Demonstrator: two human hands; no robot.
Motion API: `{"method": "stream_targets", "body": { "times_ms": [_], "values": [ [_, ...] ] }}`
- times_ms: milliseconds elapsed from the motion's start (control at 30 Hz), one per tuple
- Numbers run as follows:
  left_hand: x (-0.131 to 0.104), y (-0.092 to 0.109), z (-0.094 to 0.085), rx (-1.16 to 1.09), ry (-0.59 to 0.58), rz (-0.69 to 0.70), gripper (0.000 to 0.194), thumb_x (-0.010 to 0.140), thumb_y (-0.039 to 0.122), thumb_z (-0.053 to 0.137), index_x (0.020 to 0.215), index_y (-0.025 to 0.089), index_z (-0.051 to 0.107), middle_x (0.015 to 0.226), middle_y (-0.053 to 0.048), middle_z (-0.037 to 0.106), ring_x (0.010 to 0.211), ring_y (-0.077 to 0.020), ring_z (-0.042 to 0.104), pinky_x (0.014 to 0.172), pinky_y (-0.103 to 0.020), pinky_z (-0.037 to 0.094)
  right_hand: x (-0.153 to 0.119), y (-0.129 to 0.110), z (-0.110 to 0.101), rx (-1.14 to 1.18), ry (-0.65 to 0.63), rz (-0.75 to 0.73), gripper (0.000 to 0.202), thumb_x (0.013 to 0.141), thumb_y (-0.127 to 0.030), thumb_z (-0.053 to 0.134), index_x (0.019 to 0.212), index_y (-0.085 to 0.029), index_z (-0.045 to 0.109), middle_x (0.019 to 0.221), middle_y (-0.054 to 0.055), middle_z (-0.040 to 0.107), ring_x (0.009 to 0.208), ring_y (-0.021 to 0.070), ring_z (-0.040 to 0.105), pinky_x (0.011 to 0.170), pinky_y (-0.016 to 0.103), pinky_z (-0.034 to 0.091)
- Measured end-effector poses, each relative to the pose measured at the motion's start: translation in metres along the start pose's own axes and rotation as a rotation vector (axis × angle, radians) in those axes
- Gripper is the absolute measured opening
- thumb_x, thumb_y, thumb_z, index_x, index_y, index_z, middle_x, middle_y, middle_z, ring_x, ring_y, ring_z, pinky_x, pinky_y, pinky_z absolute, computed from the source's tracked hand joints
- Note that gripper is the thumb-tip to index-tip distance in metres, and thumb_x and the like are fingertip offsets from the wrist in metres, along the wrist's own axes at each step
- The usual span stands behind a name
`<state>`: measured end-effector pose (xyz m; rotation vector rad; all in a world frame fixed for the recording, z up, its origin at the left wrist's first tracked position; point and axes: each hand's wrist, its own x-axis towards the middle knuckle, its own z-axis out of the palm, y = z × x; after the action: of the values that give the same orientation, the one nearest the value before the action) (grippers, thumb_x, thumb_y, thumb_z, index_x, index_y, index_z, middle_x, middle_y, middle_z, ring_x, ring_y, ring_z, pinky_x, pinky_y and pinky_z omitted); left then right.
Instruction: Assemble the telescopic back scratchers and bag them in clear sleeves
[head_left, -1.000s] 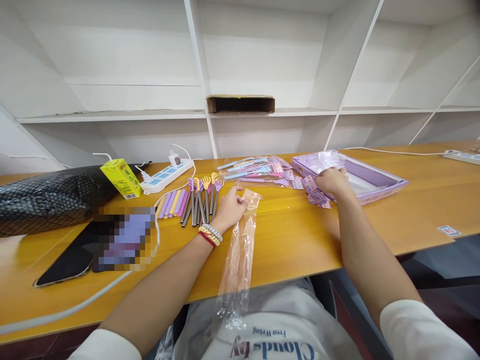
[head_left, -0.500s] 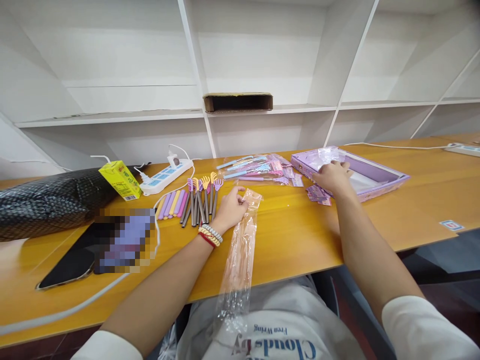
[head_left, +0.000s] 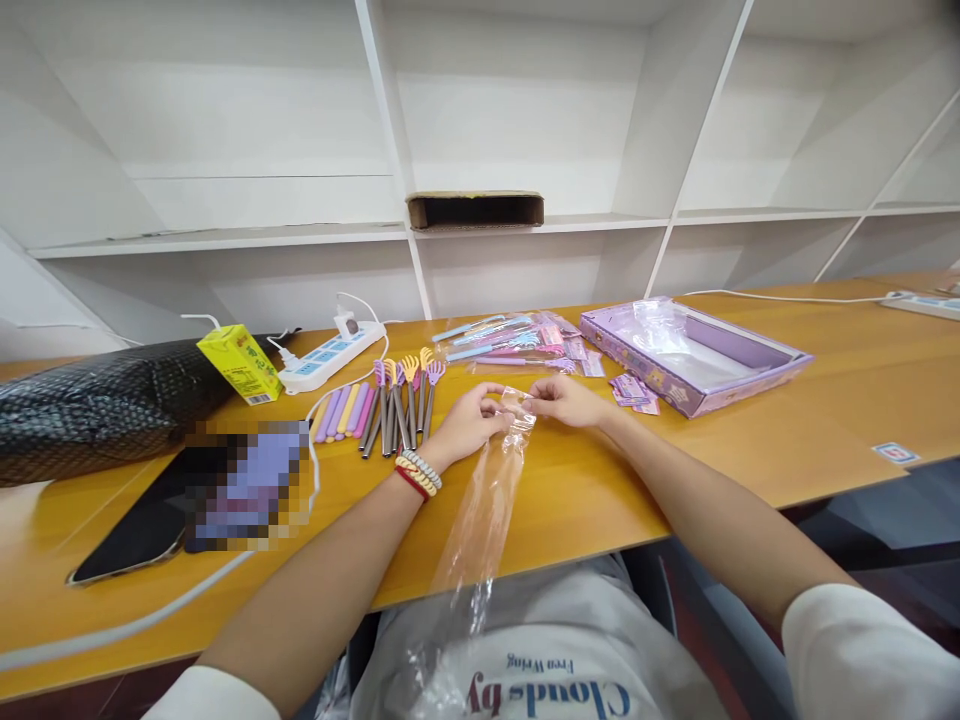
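A long clear plastic bag (head_left: 487, 500) hangs from both hands over the table's front edge. My left hand (head_left: 474, 425) pinches the left side of its top end, and my right hand (head_left: 566, 400) pinches the right side. Left of my left hand lie several dark metal rods with yellow and purple claw heads (head_left: 405, 400), beside several pastel handles (head_left: 343, 412). Bagged blue and purple claw sticks (head_left: 499, 340) lie behind the hands. Small purple cards (head_left: 634, 392) rest in front of an open purple box (head_left: 679, 385), which has clear plastic inside.
A yellow drink carton (head_left: 240, 365) leans by a white power strip (head_left: 334, 357). A black wrapped bundle (head_left: 97, 405) and a dark phone (head_left: 139, 525) are at the left, with a white cable. A cardboard box (head_left: 476, 210) sits on the shelf behind.
My right hand has moved left from the purple box to the top of the clear bag and now grips it. My left hand has shifted slightly right with the bag's top.
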<state>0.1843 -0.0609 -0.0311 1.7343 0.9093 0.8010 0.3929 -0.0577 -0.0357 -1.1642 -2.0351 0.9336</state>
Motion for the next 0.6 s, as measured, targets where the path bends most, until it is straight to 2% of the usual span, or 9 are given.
{"method": "stream_targets", "body": {
  "times_ms": [67, 167, 267, 367, 500, 600],
  "values": [
    [-0.0005, 0.0012, 0.001, -0.043, -0.019, -0.012, 0.041, 0.072, 0.03, 0.066, 0.107, 0.016, 0.05, 0.075, -0.001, 0.064, 0.067, -0.013, 0.06, 0.063, -0.025, 0.046, 0.0003, 0.0004, 0.0014, -0.002, -0.003, 0.001, 0.034, 0.075, -0.048, 0.058, 0.071, -0.015, 0.057, 0.059, -0.002, 0.052, 0.054, 0.0089, 0.043, 0.052, 0.023, 0.034],
    [0.0013, -0.0011, 0.0006, -0.033, 0.016, 0.008, 0.034, 0.075, 0.036, 0.063, 0.1, 0.015, 0.053, 0.076, -0.003, 0.064, 0.068, -0.0134, 0.06, 0.062, -0.025, 0.045, 0.0002, -0.0015, 0.0042, 0.047, -0.029, 0.009, 0.03, 0.075, -0.045, 0.059, 0.077, -0.015, 0.058, 0.064, -0.001, 0.057, 0.056, 0.0089, 0.046, 0.053, 0.022, 0.036],
    [0.0031, -0.0035, -0.0011, 0.02, 0.056, 0.028, 0.03, 0.076, 0.034, 0.062, 0.097, 0.015, 0.055, 0.069, -0.001, 0.062, 0.061, -0.0117, 0.057, 0.057, -0.024, 0.042, 0.0003, -0.0029, 0.0076, 0.137, -0.073, 0.034, 0.027, 0.074, -0.04, 0.062, 0.083, -0.015, 0.058, 0.069, 0.0, 0.062, 0.057, 0.0093, 0.049, 0.055, 0.023, 0.04],
    [0.0029, -0.0022, -0.0011, 0.02, 0.055, 0.012, 0.035, 0.074, 0.035, 0.063, 0.101, 0.015, 0.054, 0.065, 0.001, 0.06, 0.056, -0.0106, 0.054, 0.054, -0.023, 0.041, 0.0015, -0.0022, 0.0095, 0.188, -0.068, 0.037, 0.022, 0.073, -0.035, 0.062, 0.082, -0.015, 0.058, 0.066, 0.0, 0.061, 0.055, 0.009, 0.049, 0.054, 0.023, 0.04],
    [0.0007, 0.0025, -0.0003, -0.022, 0.004, -0.055, 0.04, 0.072, 0.033, 0.065, 0.105, 0.016, 0.051, 0.065, 0.002, 0.06, 0.05, -0.0091, 0.052, 0.048, -0.021, 0.039, 0.0049, 0.0018, 0.0095, 0.23, 0.063, 0.022, 0.025, 0.071, -0.033, 0.063, 0.088, -0.016, 0.054, 0.06, -0.004, 0.055, 0.051, 0.0084, 0.046, 0.052, 0.022, 0.037],
    [-0.0015, 0.006, -0.0042, 0.001, -0.064, -0.141, 0.043, 0.07, 0.028, 0.065, 0.108, 0.017, 0.048, 0.057, 0.004, 0.057, 0.043, -0.0088, 0.048, 0.041, -0.02, 0.034, 0.0085, 0.0063, 0.0066, 0.194, 0.287, -0.01, 0.03, 0.072, -0.035, 0.061, 0.094, -0.017, 0.051, 0.062, -0.004, 0.055, 0.053, 0.0094, 0.046, 0.054, 0.024, 0.037]
  ]
}}
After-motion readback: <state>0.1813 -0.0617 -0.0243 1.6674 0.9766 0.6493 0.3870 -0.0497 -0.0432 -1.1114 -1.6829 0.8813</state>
